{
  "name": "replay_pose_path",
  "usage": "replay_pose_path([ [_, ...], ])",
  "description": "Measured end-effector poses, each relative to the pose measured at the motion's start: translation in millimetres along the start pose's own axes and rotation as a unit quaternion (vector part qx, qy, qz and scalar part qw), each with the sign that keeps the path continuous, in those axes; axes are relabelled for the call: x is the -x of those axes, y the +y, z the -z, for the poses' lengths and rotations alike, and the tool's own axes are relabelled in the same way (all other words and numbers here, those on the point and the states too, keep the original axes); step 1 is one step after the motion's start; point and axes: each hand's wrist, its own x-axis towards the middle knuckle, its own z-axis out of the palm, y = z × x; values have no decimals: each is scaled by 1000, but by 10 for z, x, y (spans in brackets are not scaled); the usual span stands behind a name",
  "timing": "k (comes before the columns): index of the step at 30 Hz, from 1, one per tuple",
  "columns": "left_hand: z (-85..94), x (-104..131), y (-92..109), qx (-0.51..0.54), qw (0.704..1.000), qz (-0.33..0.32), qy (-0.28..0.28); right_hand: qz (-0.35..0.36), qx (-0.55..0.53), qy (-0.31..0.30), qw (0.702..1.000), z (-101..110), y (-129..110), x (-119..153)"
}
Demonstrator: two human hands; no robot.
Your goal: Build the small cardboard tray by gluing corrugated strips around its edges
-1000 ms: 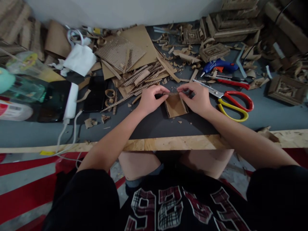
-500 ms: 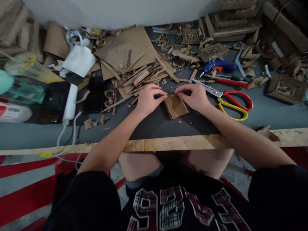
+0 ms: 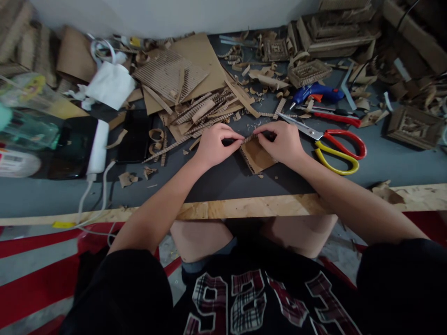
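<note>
A small square cardboard tray [image 3: 259, 157] with corrugated strip edging lies on the grey tabletop between my hands. My left hand [image 3: 217, 145] pinches at the left end of its far edge, thumb against fingertips. At the other end of that edge, my right hand [image 3: 280, 140] pinches with thumb and index finger. A corrugated cardboard strip [image 3: 249, 138] runs along this far edge between my fingertips. Just right of my right hand lie scissors [image 3: 316, 135] with one red and one yellow handle.
Behind my hands are corrugated strips [image 3: 206, 111] and cardboard sheets [image 3: 199, 51]. A blue glue gun [image 3: 317, 93] and a red-handled cutter [image 3: 337, 118] lie beyond the scissors. Finished-looking cardboard trays [image 3: 415, 128] stand at right. Bottles [image 3: 21, 163], a white power bank [image 3: 98, 148] and a dark phone [image 3: 134, 137] occupy the left.
The tray has turned slightly between my fingers, its near corner shifting a little to the right. Both hands keep their pinch at the far edge. The camera view shifts slightly.
</note>
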Motion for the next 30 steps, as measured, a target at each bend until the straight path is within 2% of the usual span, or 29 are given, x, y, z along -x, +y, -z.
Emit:
replay_pose_path([
  [15,1,-29,-159,-32,999,-33,-29,8,-7,16,1000,20,39,27],
  [22,33,-12,-85,-66,995,-71,-29,-26,-33,9,999,28,44,0],
  [27,54,5,-60,-57,992,-106,-46,-20,-29,6,999,13,46,9],
  [30,47,13,-59,-36,993,-103,-44,0,-14,13,1000,4,40,22],
])
